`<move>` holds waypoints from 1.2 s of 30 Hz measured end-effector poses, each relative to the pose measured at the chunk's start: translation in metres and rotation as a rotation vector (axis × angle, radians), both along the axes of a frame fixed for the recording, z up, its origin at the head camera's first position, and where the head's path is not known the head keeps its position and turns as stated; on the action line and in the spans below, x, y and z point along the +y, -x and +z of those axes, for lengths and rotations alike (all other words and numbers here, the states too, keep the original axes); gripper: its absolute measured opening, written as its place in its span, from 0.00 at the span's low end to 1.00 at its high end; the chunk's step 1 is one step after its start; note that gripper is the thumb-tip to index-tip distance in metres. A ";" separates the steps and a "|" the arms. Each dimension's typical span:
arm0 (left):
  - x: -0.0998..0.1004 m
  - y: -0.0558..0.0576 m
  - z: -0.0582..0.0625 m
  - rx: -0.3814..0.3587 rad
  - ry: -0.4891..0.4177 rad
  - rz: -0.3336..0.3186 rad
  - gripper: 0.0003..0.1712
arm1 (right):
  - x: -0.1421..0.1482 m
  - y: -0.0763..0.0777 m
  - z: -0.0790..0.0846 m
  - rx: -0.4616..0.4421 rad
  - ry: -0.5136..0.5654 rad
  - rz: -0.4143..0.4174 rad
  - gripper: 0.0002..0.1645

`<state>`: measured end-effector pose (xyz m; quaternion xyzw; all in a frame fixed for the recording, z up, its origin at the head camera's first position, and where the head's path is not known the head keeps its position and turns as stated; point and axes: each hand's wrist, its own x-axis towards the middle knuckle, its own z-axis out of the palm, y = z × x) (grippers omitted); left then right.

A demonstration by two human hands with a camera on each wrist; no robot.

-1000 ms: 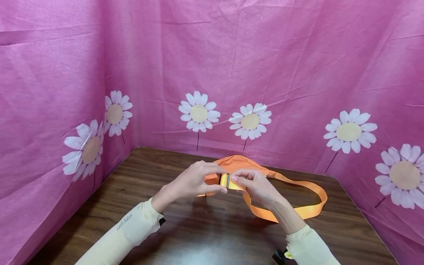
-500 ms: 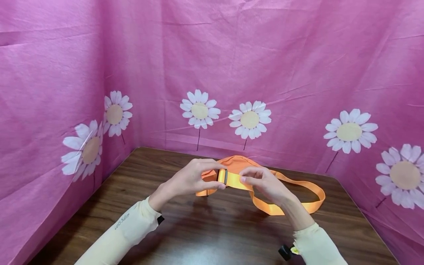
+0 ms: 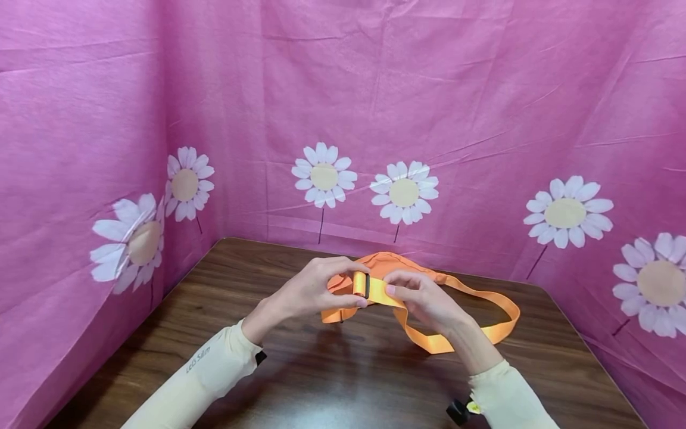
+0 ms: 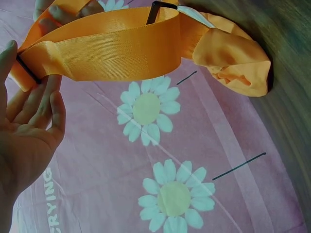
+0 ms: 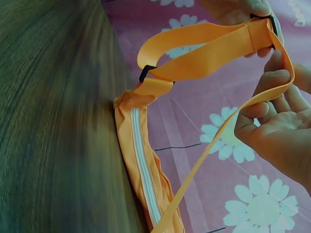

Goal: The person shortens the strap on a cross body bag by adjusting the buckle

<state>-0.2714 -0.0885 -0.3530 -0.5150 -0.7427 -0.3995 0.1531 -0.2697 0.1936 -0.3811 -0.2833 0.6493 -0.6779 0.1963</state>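
Note:
An orange waist bag (image 3: 383, 262) lies toward the back of the table behind both hands. Its orange webbing strap (image 3: 506, 328) runs out to the right in a wide loop. My left hand (image 3: 305, 290) pinches a black strap slider (image 3: 367, 286) between thumb and fingers, above the tabletop. Just right of the slider, my right hand (image 3: 429, 304) pinches the strap between thumb and fingertips. In the right wrist view, the strap folds back through a second black ring (image 5: 147, 73) at the bag's end. A pale zipper (image 5: 143, 165) runs along the bag there.
The dark wood table (image 3: 321, 381) reaches under both forearms. A pink cloth (image 3: 455, 89) with printed daisies hangs around its back and sides. Black wrist gear (image 3: 458, 411) shows beneath the right sleeve.
My right hand first slid right along the strap, away from the slider, then came slightly back left. The right-hand strap loop has shifted a little left. My left hand stays at the slider.

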 end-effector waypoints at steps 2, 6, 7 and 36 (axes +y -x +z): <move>0.001 -0.001 -0.001 0.000 -0.004 -0.004 0.28 | -0.002 -0.001 0.001 -0.010 0.009 -0.005 0.12; 0.002 -0.003 -0.002 0.003 -0.002 -0.001 0.29 | -0.007 -0.004 0.004 -0.008 0.014 -0.011 0.11; 0.002 -0.003 -0.002 0.006 -0.003 -0.003 0.29 | -0.008 -0.004 0.004 -0.008 0.014 -0.013 0.11; 0.000 -0.001 0.003 -0.035 -0.014 -0.005 0.29 | 0.008 0.000 0.002 0.025 -0.050 -0.073 0.10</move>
